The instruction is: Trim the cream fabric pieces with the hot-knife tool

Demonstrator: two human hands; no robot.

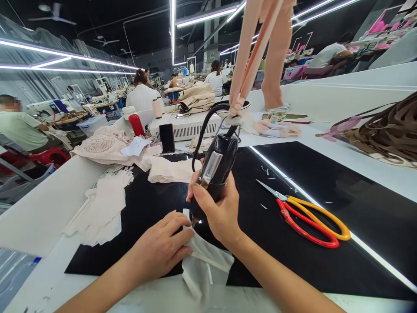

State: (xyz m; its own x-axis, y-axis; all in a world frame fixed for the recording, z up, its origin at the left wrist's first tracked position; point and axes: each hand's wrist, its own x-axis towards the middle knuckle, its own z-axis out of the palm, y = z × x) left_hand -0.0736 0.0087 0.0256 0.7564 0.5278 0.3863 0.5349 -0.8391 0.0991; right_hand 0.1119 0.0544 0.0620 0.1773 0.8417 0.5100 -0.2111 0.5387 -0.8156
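My right hand (pixel 219 208) is wrapped round a black corded power tool (pixel 217 163) with a metal lever on its side. The tool tilts, its narrow pointed tip down at a pale fabric piece (pixel 208 256). Soft pink straps (pixel 249 56) are knotted to its top end. My left hand (pixel 158 246) lies palm down, its bent fingers holding the fabric's left edge close to the tip. The fabric's lower part drapes over the front edge of the black mat (pixel 254 226). What the left fingertips grip underneath is partly hidden.
Scissors (pixel 302 213) with red and yellow handles lie on the mat at right. Stacked pale fabric pieces (pixel 174 168) and a lace bra cup (pixel 100 143) are at left. A phone (pixel 167 138) leans on a white box. Brown straps (pixel 387 126) are heaped at far right.
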